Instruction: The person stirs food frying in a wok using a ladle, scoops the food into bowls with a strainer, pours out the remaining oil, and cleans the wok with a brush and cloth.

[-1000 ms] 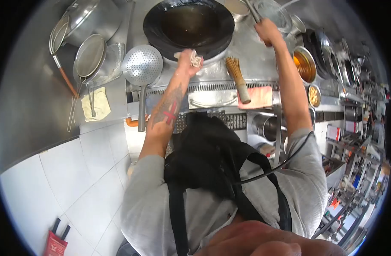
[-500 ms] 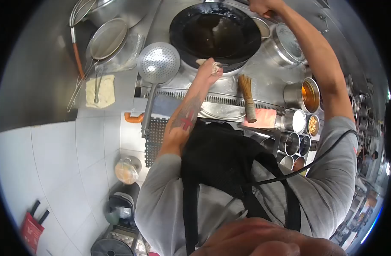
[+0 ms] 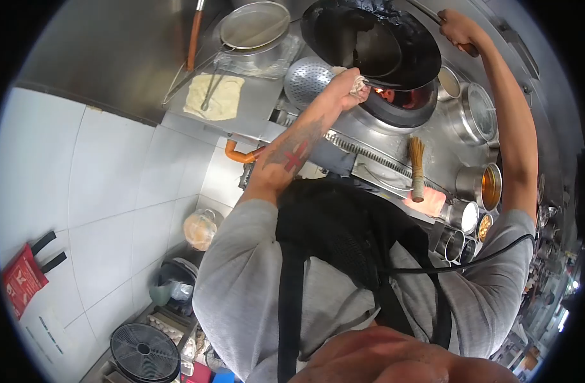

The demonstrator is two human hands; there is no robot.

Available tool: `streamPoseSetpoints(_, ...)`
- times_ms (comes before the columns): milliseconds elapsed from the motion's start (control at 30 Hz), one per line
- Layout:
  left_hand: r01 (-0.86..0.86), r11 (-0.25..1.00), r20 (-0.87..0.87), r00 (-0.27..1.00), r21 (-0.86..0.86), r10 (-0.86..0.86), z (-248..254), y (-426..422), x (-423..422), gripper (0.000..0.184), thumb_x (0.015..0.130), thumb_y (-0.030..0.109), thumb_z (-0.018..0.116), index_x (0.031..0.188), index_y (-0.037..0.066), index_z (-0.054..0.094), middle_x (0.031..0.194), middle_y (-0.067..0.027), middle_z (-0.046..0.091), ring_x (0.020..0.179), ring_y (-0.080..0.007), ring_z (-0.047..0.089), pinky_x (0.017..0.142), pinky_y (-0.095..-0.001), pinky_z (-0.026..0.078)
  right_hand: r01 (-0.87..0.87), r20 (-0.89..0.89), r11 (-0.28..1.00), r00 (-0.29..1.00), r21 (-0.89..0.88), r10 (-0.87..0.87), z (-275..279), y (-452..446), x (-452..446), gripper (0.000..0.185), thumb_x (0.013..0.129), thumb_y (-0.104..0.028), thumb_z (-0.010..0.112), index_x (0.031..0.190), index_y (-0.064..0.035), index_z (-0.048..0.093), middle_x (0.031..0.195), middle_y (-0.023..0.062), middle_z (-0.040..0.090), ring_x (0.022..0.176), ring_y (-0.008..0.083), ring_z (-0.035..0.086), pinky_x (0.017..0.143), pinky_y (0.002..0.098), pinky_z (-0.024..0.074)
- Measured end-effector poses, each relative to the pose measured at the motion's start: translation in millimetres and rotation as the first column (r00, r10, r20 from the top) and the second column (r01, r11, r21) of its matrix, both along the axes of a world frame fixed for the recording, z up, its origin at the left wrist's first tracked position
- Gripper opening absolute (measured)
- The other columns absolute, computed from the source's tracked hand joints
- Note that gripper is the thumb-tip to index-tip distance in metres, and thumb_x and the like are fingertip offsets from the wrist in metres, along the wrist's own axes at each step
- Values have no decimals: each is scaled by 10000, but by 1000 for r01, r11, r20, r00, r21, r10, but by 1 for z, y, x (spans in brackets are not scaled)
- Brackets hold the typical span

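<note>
My left hand is closed round the near rim or ear of the black wok, with a folded pale cloth in the grip. The wok is tilted and raised off the burner ring, where orange flame shows beneath. Dark, glossy liquid coats its inside. On the far right, my right hand grips the wooden end of a long metal-shafted cooking utensil. The utensil's head is out of view. Behind my left wrist lies a perforated skimmer, partly covered by my arm.
A bamboo brush lies on the stove's front edge. To the right stand a lidded pot, a pot of orange liquid and several seasoning tins. At left are a strainer on a pot and a cream cloth.
The wok has come up off the burner and tilted, uncovering flame. My left hand has risen with it. The camera view has swung, shifting the surroundings.
</note>
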State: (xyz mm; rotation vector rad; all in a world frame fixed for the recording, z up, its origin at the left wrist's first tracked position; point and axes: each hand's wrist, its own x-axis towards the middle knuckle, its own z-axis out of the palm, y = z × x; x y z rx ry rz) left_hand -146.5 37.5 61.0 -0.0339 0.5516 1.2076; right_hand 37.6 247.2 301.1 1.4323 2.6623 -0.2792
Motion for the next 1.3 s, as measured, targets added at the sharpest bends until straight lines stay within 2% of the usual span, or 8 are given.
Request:
streamPoseSetpoints(233,80,981,136,985,178,-105,-4,-12,-85,132,912,137,472,861,21,438,712,-129,487,551,-182,493,429,-276,374,38,57,998,998,51,-41,25,-51,-93,74,817,-45,521,839,24,502,539,69,485,405,193,487,352,366,387)
streamPoseSetpoints(300,52,998,87,995,41,-55,11,-26,-104,119,936,122,456,877,19,459,723,-122,476,594,-174,470,447,-261,345,115,-15,993,993,23,-115,32,-73,-119,88,833,-62,523,857,21,502,536,84,500,405,208,498,357,368,396)
streamPoseSetpoints(467,60,995,221,972,85,-77,16,-36,-133,136,930,134,462,877,9,478,768,-140,506,602,-164,472,450,-251,357,-15,204,994,979,112,-9,42,-74,-161,134,887,-100,529,922,28,543,535,67,488,409,171,480,358,329,403)
streamPoseSetpoints(567,104,980,272,951,169,-148,10,-40,-147,170,940,159,480,892,-3,501,790,-150,531,617,-160,478,453,-248,368,137,38,988,989,67,-140,57,-91,-182,139,925,-130,531,884,3,543,555,27,490,411,134,462,357,304,389)
streamPoseSetpoints(633,106,982,273,951,153,-146,9,-41,-152,177,944,162,481,892,-5,505,789,-151,527,617,-161,478,452,-247,368,230,418,972,889,-56,-186,72,-79,-197,138,651,-48,606,713,51,680,628,197,654,523,294,651,412,458,472)
streamPoseSetpoints(833,105,981,345,926,163,-156,23,-43,-167,265,963,181,464,880,-70,479,827,-207,495,627,-172,473,443,-243,373,114,646,990,751,80,-138,92,-98,-226,184,669,-3,622,833,29,698,693,193,680,550,287,663,399,452,494)
streamPoseSetpoints(1167,134,980,392,902,147,-182,35,-32,-175,168,905,142,469,888,-20,427,821,-188,496,594,-164,463,451,-252,375,313,524,949,804,28,-280,119,-85,-232,66,775,-82,625,806,-50,674,699,102,644,571,220,622,439,419,477)
streamPoseSetpoints(1300,125,962,421,880,243,-221,35,-23,-180,315,942,188,477,1002,-114,409,843,-186,482,611,-143,449,445,-231,377,391,458,920,817,6,-350,134,-87,-236,55,821,-117,627,794,-86,663,702,62,628,580,190,604,456,404,470)
